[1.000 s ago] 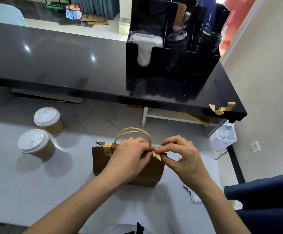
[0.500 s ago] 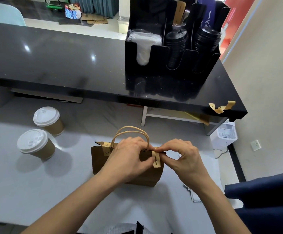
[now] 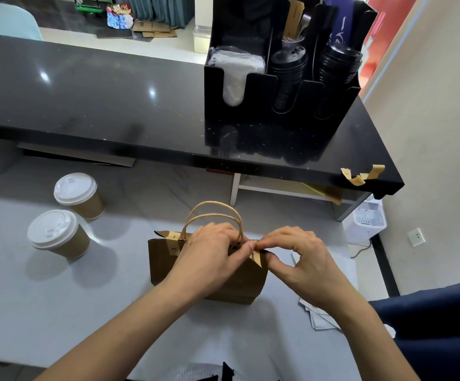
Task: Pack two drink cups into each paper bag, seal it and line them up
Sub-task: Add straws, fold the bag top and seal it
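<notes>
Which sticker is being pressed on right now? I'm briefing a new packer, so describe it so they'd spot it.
Find the brown paper bag on the grey table. Along its folded top sit two tan sticker strips. The one being applied is at the right end, pinched between both hands; the other sits untouched at the left.

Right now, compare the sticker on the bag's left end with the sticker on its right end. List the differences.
The left sticker lies folded flat over the bag top, while the right sticker still sticks out at an angle. No hand touches the left sticker; the left hand and right hand both pinch at the right sticker. The left sticker is in full view, the right sticker partly hidden by fingers. Both are tan strips with dark print.
</notes>
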Tool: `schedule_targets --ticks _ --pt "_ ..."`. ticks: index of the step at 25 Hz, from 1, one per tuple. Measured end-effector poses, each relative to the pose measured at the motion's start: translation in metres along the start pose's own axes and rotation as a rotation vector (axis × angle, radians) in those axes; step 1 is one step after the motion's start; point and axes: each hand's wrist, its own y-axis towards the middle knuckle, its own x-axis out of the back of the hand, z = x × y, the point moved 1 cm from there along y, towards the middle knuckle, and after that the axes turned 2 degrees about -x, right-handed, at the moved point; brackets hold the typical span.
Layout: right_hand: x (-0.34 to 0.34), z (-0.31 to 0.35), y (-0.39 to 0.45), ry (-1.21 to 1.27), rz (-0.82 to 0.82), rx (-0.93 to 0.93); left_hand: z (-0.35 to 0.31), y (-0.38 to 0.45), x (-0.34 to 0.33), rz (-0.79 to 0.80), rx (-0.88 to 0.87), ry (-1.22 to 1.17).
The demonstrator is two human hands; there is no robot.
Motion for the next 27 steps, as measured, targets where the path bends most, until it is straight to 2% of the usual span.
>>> schedule_targets --ticks 5,11,16,22,27 --pt "-0.001 -0.001 -0.002 -0.017 -0.021 -0.016 -0.002 0.001 0.002 -0.019 -0.025 0.022" --pt "-0.004 -0.002 -0.002 0.041 -0.084 -0.071 -0.003 0.002 0.004 -0.028 -0.185 0.076" --pt "-0.006 -0.001 -0.001 0.04 -0.1 -0.074 -0.002 0.007 0.001 -0.034 -0.202 0.165" --pt "-0.008 -0.004 -0.001 0.063 -0.103 -0.124 0.004 0.01 -0.006 0.058 -0.197 0.308" --pt "-0.011 -0.001 0.001 0.001 -0.048 -0.031 0.005 0.009 -0.007 0.045 -0.175 0.3"
